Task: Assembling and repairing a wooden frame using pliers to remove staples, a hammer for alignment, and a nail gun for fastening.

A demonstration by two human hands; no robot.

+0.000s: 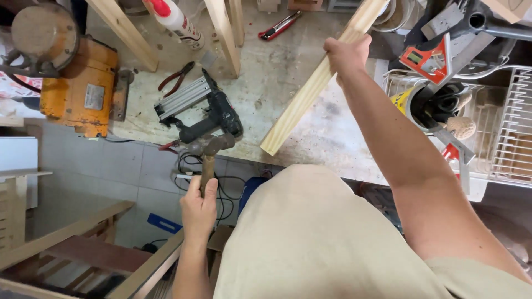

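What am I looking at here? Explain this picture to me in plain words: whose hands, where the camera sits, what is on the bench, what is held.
There is no machine here: a camera worn on a person's head looks down at their own two hands. The left hand grips a hammer by its wooden handle. The right hand holds a pale wooden strip whose lower end reaches the workbench. On the bench lie a black nail gun, red-handled pliers, a red utility knife, a glue bottle and an orange motor.
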